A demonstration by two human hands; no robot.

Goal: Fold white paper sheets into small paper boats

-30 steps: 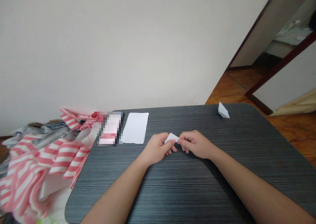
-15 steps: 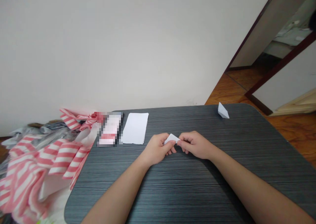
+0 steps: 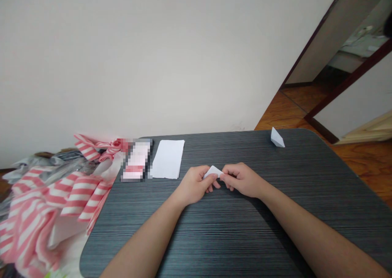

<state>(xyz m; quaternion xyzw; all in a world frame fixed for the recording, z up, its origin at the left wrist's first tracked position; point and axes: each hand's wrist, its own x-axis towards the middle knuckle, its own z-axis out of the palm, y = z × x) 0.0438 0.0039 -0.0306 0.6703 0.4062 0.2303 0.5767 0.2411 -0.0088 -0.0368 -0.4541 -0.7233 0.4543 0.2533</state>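
While the left hand and right hand pinch a folded white paper triangle, fingers nearly shut on it, the triangle sits mid-table, just above the dark striped table. Risk: a slack pinch could let the fold spring open or slip. Relative to that table: white paper sheet on the far edge, blurred-out item beside it, pink-striped cloth off the left edge, second folded paper piece at the far right corner.
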